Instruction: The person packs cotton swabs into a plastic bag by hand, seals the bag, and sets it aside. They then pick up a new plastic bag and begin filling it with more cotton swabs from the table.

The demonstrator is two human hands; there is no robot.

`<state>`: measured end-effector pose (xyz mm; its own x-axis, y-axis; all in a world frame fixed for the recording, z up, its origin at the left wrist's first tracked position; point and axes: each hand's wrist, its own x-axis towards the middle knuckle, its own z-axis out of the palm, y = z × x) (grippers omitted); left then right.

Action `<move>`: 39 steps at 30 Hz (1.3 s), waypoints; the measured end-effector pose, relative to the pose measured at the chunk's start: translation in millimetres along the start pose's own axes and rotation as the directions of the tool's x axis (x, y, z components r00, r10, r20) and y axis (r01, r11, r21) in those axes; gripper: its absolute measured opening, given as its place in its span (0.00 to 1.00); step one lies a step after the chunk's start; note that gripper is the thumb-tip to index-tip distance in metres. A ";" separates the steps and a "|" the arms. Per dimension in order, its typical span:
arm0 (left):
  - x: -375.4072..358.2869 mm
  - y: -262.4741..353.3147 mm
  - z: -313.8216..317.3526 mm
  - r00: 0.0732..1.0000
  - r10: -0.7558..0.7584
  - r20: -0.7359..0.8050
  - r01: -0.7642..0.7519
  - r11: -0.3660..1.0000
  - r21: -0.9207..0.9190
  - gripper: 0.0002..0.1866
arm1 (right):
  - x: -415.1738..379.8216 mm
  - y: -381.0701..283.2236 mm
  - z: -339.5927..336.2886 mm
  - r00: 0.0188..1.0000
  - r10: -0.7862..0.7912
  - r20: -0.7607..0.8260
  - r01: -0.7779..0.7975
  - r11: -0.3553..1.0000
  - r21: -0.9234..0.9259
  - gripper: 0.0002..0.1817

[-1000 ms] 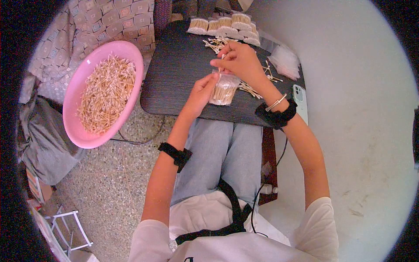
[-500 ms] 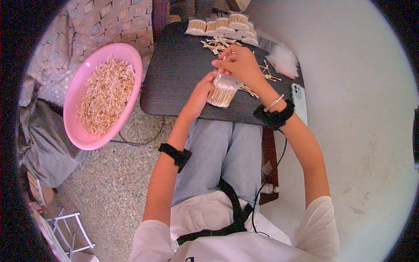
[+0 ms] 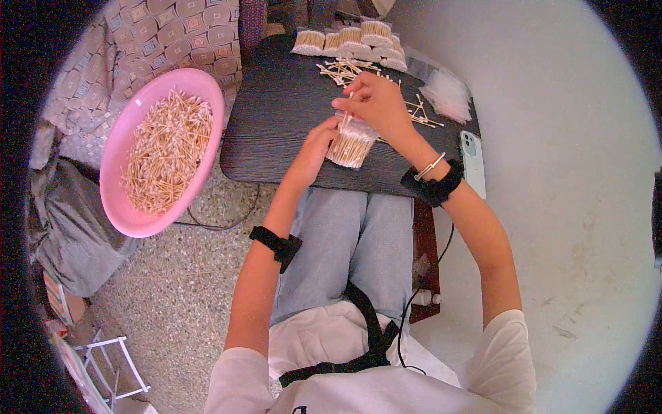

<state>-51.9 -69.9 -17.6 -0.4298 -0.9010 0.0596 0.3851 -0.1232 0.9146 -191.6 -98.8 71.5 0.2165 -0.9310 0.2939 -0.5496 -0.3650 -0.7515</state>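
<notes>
A clear plastic bag of cotton swabs (image 3: 352, 148) is held at the near part of the dark table. My left hand (image 3: 319, 148) is closed on the bag's left side. Above the bag's mouth, my right hand (image 3: 376, 107) pinches a cotton swab (image 3: 349, 107) with thumb and fingers, its lower end at the opening. Loose cotton swabs (image 3: 341, 70) lie in a scattered pile just beyond my right hand, and more (image 3: 422, 114) are strewn to its right.
Filled swab bags (image 3: 376, 34) are stacked at the table's (image 3: 269, 117) far edge. Flat clear bags (image 3: 447, 95) and a phone (image 3: 473, 162) lie at the right, beside the wall. A pink basin (image 3: 114, 183) full of swabs stands at the left.
The right hand has shifted very slightly, staying over the bag's mouth with the swab. The left hand and the bag have hardly moved.
</notes>
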 end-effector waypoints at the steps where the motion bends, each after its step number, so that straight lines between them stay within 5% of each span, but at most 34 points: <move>1: 0.0 1.3 2.0 1.000 -0.012 -0.022 0.011 0.999 -0.053 0.19 | -0.5 -2.9 -1.1 1.000 -0.005 -0.011 0.004 1.000 -0.030 0.18; 3: -0.7 1.1 4.6 0.997 -0.039 -0.064 0.029 0.987 -0.159 0.19 | -2.4 -7.1 -0.7 0.999 -0.016 -0.034 0.013 0.996 -0.088 0.18; 9: 1.5 -7.3 1.5 0.991 -0.015 -0.135 0.002 0.995 -0.100 0.20 | -12.2 -15.8 2.6 0.991 -0.130 -0.018 0.128 0.988 -0.083 0.13; 15: -1.9 1.2 5.8 0.992 -0.021 -0.126 0.008 0.995 -0.101 0.21 | -16.4 -10.3 -3.1 0.999 -0.039 0.000 0.039 0.997 0.073 0.09; 30: -4.7 5.0 7.1 0.993 0.032 -0.113 -0.036 0.999 -0.034 0.23 | -6.7 -6.6 -9.9 0.947 -0.249 0.204 0.275 0.954 -0.116 0.09; 33: -2.3 3.4 5.6 0.994 0.052 -0.099 -0.058 0.997 -0.059 0.23 | -10.1 -12.0 -13.1 0.943 -0.185 0.275 0.229 0.964 -0.138 0.10; 39: -3.1 2.7 7.5 0.987 0.030 -0.156 -0.042 0.996 -0.075 0.22 | -8.7 -9.0 -12.2 0.975 -0.169 0.146 0.181 0.980 -0.077 0.09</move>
<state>-55.7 -64.4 -12.3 -0.2854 -0.9581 0.0241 0.4630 -0.1158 0.8788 -198.3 -87.5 82.9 0.4214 -0.8459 0.3269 -0.5620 -0.5265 -0.6380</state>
